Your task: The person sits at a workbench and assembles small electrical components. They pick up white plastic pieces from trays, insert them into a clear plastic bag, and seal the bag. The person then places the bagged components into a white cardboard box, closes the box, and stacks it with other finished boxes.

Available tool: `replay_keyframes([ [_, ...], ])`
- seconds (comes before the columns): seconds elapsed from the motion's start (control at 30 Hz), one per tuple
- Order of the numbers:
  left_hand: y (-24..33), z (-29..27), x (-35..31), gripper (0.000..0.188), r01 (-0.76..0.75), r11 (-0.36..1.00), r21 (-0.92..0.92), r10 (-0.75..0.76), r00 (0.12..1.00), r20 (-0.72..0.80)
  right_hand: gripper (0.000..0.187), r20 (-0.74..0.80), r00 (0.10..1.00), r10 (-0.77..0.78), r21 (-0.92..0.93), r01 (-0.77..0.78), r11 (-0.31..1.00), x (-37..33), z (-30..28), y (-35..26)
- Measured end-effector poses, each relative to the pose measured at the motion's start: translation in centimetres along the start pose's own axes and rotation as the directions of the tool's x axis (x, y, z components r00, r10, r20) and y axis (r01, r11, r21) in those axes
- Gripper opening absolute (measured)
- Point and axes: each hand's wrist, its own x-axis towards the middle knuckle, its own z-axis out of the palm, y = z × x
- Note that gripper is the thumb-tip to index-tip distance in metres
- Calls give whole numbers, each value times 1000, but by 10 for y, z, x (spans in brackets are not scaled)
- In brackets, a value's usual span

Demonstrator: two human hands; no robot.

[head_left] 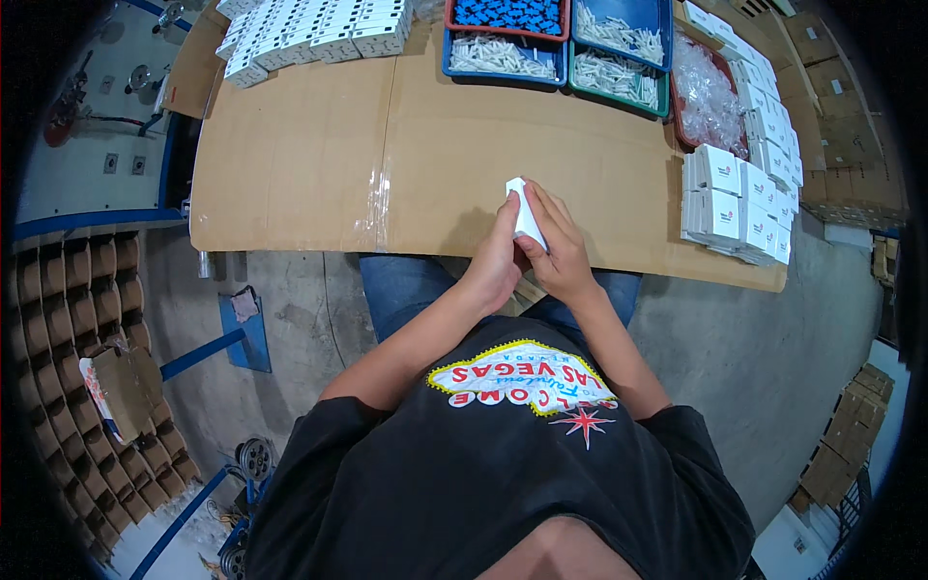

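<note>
Between both my hands, over the near edge of the cardboard-covered table (290, 164), is a small white box (527, 217), held tilted with one narrow side showing. My left hand (495, 259) wraps its left side, thumb along the box. From the right, my right hand (561, 246) closes round it with the fingers over its far end. The palms hide much of the box, so I cannot tell whether its flap is open or closed.
White boxes (319, 34) stand in rows at the far left, and stacked white cartons (739, 203) at the right. At the back are trays of blue pieces (507, 14), white pieces (503, 58) and clear plastic bags (706, 92). A cardboard divider grid (72, 329) stands at left.
</note>
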Motion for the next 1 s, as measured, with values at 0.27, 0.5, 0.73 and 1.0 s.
replay_keyframes([
  [0.27, 0, 6, -1, 54, -22, 1000, -22, 22, 999, -24, 57, -56, 998, -11, 24, 12, 1000, -5, 7, 4],
  [0.5, -1, 15, -5, 54, -73, 997, -24, 71, 995, -76, 53, -64, 996, 62, 92, -56, 994, -2, 5, 1],
  [0.73, -1, 10, -1, 54, -20, 999, 30, 21, 1000, -16, 55, -44, 996, 78, 168, -70, 983, -2, 2, 5],
  [1.0, 8, -2, 1, 61, -195, 954, 229, 215, 974, -67, 61, -55, 977, 207, 416, -166, 894, -11, 9, 10],
])
